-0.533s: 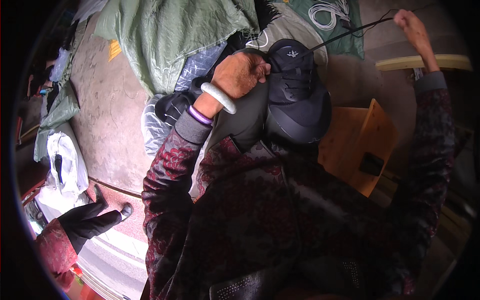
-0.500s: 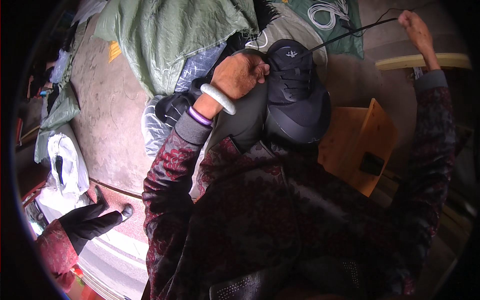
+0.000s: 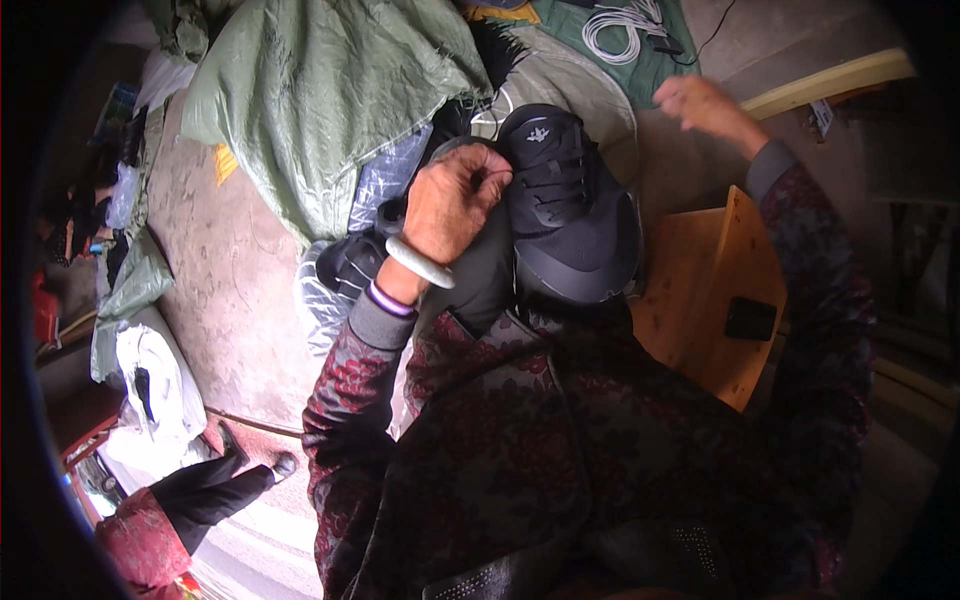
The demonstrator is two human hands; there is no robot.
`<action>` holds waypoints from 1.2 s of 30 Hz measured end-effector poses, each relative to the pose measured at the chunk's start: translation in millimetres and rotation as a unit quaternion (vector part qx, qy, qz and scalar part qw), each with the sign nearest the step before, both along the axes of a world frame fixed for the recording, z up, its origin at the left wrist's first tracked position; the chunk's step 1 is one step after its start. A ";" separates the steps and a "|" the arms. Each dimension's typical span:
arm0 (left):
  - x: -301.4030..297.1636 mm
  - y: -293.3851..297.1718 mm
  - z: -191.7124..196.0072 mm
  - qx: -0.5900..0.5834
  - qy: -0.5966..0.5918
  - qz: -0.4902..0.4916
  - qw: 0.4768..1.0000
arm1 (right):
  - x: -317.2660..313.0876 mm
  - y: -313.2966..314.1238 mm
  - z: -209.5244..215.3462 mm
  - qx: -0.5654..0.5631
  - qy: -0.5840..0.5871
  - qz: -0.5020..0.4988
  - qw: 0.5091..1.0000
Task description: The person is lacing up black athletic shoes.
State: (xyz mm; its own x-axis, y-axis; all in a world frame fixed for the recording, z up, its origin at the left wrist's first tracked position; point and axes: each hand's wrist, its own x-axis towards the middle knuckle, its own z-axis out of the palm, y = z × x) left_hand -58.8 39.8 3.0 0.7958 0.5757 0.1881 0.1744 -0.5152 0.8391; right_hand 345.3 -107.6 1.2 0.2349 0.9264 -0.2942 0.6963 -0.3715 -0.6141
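left hand (image 3: 455,195): closed in a fist on the side of the black shoe's collar, a pale bangle (image 3: 420,262) and a purple band on the wrist just below it; it looks to be pinning the shoe in place.
black shoe (image 3: 570,205): sits on the person's lap right beside the left hand, toe pointing toward the body, laces up; held this way the top stays open to work on.
right hand (image 3: 700,100): raised well away to the far side of the shoe, blurred; fingers seem drawn together, but i cannot tell whether it grips anything.
wooden stool (image 3: 715,290): below the right forearm, tilted, with a small dark flat thing lying on it.
green sacking (image 3: 320,100): heaped beyond the left hand, covering a bundle.
clear plastic bags (image 3: 325,300): just outside the left wrist, crumpled, with dark shoes in them.
white cord coil (image 3: 625,22): beyond the right hand, on green cloth.
yellow label (image 3: 226,162): small square on the floor, far off the left hand.
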 end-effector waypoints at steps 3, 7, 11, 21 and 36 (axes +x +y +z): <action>3.1 0.2 1.9 0.045 -0.033 -0.018 0.998 | -60.2 3.0 -16.4 -0.122 0.161 -0.005 0.979; 15.0 1.8 7.1 0.141 -0.055 -0.056 0.987 | -117.2 1.5 -40.0 -0.085 0.351 -0.133 0.923; 30.0 -0.9 9.7 0.148 -0.042 -0.090 0.984 | -124.4 10.1 -62.0 -0.073 0.414 -0.188 0.887; 55.0 0.3 17.1 0.173 -0.001 -0.112 0.979 | -93.0 23.8 -90.0 0.138 0.572 -0.401 0.702; 75.6 -5.5 5.4 0.109 0.064 -0.050 0.991 | 70.2 -79.2 7.7 0.201 0.472 -0.457 0.726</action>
State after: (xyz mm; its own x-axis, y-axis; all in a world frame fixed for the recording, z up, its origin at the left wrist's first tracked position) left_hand 16.8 34.3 8.5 0.8724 0.4488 0.1934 0.2099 -0.7014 0.6812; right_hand 415.5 -186.8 8.9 0.6759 0.5661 -0.4720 -0.5302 -0.0714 -0.8449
